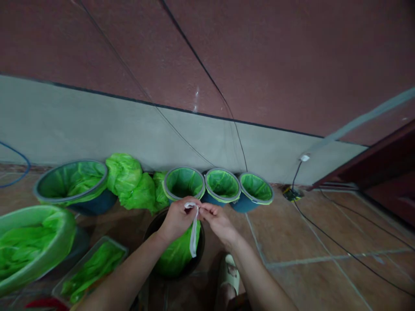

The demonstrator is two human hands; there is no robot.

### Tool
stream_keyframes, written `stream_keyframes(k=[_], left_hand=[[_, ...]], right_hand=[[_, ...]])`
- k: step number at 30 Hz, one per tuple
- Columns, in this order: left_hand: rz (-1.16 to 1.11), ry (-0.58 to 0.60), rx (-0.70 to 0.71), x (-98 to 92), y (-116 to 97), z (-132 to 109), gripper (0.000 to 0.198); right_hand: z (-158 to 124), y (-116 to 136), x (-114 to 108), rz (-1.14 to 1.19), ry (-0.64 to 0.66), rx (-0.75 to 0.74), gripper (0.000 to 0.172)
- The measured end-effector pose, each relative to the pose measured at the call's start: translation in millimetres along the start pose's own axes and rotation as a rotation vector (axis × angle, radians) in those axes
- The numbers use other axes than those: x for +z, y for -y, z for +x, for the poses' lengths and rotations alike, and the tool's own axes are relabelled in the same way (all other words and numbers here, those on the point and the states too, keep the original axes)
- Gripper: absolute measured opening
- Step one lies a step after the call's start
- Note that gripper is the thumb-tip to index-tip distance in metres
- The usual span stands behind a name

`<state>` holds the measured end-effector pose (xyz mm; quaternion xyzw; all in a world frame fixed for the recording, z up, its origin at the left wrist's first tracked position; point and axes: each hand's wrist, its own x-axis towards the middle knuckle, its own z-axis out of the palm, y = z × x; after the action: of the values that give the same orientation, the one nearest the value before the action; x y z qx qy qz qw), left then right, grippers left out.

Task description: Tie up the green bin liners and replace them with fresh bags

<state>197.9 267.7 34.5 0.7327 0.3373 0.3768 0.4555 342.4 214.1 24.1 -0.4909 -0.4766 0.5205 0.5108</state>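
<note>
My left hand (183, 216) and my right hand (216, 219) meet in the middle, both closed, with fingertips pinching a white strip (193, 239). The strip loops over my left fingers, and its loose end hangs down between the hands. Just below them, a bright green bag (175, 258) bulges inside a round dark bin (201, 255). Whether the strip is joined to the bag is hidden behind my fingers.
Along the wall stand green-lined blue buckets (251, 204) and loose green bags (129, 181). To the left are a large lined tub (69, 237) and a clear box (121, 248). A black cable (337, 249) crosses the tiles. My sandalled foot (231, 270) is near the bin.
</note>
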Motion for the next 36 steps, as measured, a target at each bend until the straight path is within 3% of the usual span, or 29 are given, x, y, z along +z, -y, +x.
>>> stream_keyframes(k=[8,14,18,23,26,30,33,34,36], left_hand=[[-0.163,-0.024,-0.232,3.2,7.1,2.4,0.02],[-0.149,0.057,-0.301,-4.8,-1.6,5.6,0.02],[-0.17,0.094,-0.31,-4.7,5.9,5.7,0.021],[0.157,0.105,-0.321,-6.7,28.6,5.3,0.018],[0.42,0.124,-0.347,-8.9,41.6,4.3,0.02],[0.558,0.262,-0.323,-13.9,54.7,-3.2,0.015],[0.477,0.42,-0.325,-9.7,60.2,-14.4,0.059],[0.453,0.449,-0.326,-6.1,60.8,-17.6,0.064],[0.41,0.44,-0.327,1.9,60.2,-21.0,0.046]], right_hand=[[-2.1,-0.1,-4.3,0.097,-0.088,0.108,0.026],[0.4,0.8,-4.2,-0.076,-0.139,0.064,0.02],[-0.5,4.4,-3.6,-0.329,-0.225,-0.009,0.018],[-2.6,-3.5,-16.5,-0.742,-0.284,0.041,0.013],[-2.3,-13.4,-21.7,-0.825,-0.252,0.063,0.015],[-1.2,-21.0,-19.3,-0.644,-0.188,0.03,0.016],[-0.1,-21.8,-13.7,-0.323,-0.172,0.094,0.018],[0.2,-21.2,-11.9,-0.218,-0.16,0.123,0.019],[0.7,-18.1,-9.7,-0.069,-0.134,0.166,0.021]])
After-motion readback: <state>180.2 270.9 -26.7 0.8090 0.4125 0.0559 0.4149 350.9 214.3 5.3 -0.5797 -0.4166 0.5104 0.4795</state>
